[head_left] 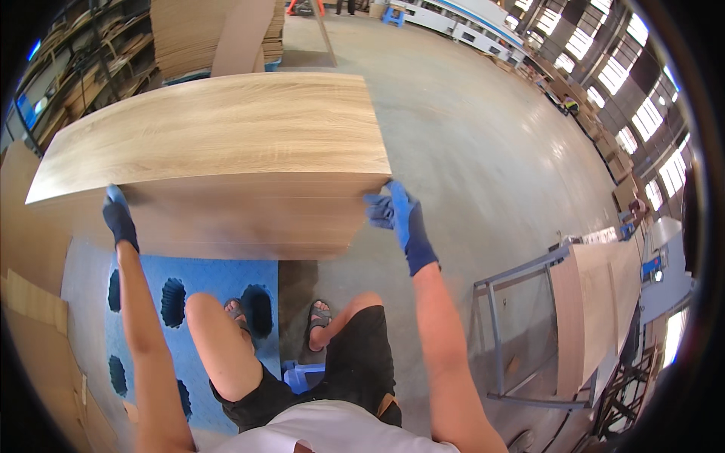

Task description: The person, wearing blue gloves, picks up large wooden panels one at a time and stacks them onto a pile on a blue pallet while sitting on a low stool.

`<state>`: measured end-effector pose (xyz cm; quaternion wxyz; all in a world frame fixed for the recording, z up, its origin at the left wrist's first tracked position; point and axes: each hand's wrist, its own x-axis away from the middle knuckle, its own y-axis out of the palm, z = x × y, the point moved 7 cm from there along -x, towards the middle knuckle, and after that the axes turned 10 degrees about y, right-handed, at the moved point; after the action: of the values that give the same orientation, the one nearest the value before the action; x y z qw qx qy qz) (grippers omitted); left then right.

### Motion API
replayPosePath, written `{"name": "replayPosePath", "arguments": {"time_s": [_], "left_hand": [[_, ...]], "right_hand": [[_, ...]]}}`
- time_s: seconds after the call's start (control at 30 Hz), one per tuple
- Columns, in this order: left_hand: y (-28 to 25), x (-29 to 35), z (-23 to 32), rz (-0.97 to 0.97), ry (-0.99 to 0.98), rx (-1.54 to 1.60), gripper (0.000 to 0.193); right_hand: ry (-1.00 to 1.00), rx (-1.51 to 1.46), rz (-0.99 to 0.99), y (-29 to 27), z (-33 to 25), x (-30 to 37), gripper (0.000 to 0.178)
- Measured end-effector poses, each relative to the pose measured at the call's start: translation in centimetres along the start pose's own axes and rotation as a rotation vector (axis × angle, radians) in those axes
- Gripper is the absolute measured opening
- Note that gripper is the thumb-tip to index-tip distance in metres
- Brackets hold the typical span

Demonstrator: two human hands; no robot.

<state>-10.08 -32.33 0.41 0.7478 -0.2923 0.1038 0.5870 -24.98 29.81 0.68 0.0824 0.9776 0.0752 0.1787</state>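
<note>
A tall stack of wood-grain boards (pixel 249 215) stands in front of me, with a pale oak-coloured top board (pixel 226 124). My left hand (pixel 119 215), in a blue glove, is closed at the near edge of the top board toward its left end. At the near right corner, my right hand (pixel 396 219), gloved the same way, has its fingers bent around the edge. The fingertips of both hands are partly hidden against the boards. Under the stack, a blue plastic pallet (pixel 204 275) with dark openings reaches back to my feet.
A blue plastic stool (pixel 306 376) is between my legs. To the right stands a grey metal frame (pixel 495 325) beside stacked panels (pixel 593 317). Brown sheets (pixel 34 325) lean at the left. Cardboard stacks (pixel 192 38) and shelves (pixel 83 68) stand beyond, with a long white machine (pixel 468 26) far off.
</note>
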Motion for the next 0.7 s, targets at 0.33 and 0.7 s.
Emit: {"name": "replayPosePath", "arguments": {"time_s": [0.33,0.7], "left_hand": [[8.4,33.4,9.8,-0.738,-0.534,0.637,0.024],[4.1,51.5,14.0,-1.334,-0.627,0.527,0.033]], "right_hand": [[-0.113,-0.236,0.561,-20.1,9.3,19.8,0.037],[-0.577,-0.674,1.327,-38.5,11.6,49.7,0.046]]}}
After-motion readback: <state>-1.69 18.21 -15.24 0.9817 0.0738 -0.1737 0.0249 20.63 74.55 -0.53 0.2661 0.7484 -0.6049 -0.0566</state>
